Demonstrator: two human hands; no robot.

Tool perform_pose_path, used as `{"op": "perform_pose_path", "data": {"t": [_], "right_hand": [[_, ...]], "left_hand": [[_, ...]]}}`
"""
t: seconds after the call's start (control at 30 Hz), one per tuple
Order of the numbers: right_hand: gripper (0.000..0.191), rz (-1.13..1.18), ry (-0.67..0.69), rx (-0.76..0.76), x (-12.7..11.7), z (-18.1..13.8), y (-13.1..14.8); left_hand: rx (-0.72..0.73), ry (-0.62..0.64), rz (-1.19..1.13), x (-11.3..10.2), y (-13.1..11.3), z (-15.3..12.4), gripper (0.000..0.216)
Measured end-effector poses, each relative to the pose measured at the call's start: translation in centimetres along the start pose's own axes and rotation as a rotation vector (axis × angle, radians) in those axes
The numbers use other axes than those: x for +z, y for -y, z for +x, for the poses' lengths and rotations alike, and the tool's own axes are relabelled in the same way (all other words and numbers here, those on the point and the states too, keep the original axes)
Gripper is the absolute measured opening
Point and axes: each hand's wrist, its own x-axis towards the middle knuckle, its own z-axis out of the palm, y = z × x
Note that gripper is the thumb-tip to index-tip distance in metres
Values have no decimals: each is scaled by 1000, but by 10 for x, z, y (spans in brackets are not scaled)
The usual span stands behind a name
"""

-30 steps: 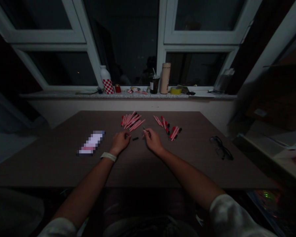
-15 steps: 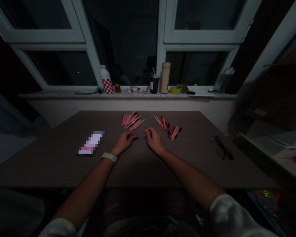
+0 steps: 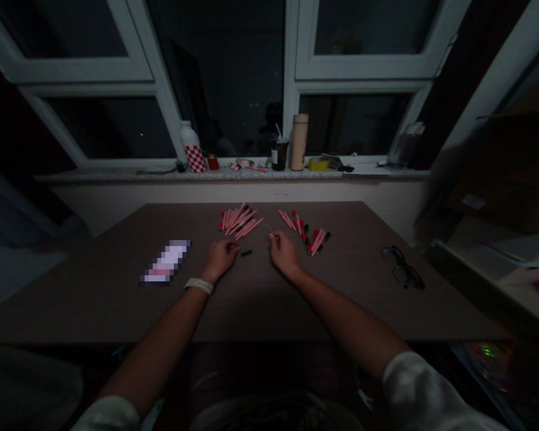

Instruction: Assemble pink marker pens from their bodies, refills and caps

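A short dark piece that looks like a pen cap (image 3: 247, 253) lies on the table just right of my left hand (image 3: 222, 258). That hand rests low over the table, fingers loosely curled and a little apart, with nothing visible in them. Between the thumb and fingers of my right hand (image 3: 284, 252) is a pen (image 3: 269, 228), its thin pale tip pointing up and left; the rest is hidden by the hand. Beyond my left hand is a heap of pink pens (image 3: 240, 219), some with red or black ends. Another loose group of pink, red and black pens (image 3: 318, 240) lies right of my right hand.
A phone with a lit, blurred screen (image 3: 167, 261) lies left on the table (image 3: 260, 305); black-framed glasses (image 3: 403, 267) lie right. The windowsill holds a checkered bottle (image 3: 194, 149), a dark cup with a straw (image 3: 279, 154), a beige flask (image 3: 299, 142) and yellow tape (image 3: 318, 163).
My left hand has let go of the dark cap and drawn back left, leaving it on the table. My right hand has shifted slightly right with the pen.
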Motion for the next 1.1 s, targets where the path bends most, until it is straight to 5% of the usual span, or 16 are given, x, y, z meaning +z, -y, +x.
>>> {"op": "perform_pose_path", "data": {"t": [0.27, 0.47, 0.73, 1.1], "right_hand": [[23, 25, -18, 15, -2, 0, 2], [23, 40, -3, 49, -4, -1, 4], [23, 52, -10, 39, -2, 0, 3], [24, 32, 4, 28, 0, 2, -1]], "left_hand": [[-31, -28, 65, 1, 1, 0, 21], [104, -108, 97, 3, -10, -4, 36], [287, 121, 229, 12, -24, -8, 39], [383, 144, 262, 18, -32, 4, 46]]}}
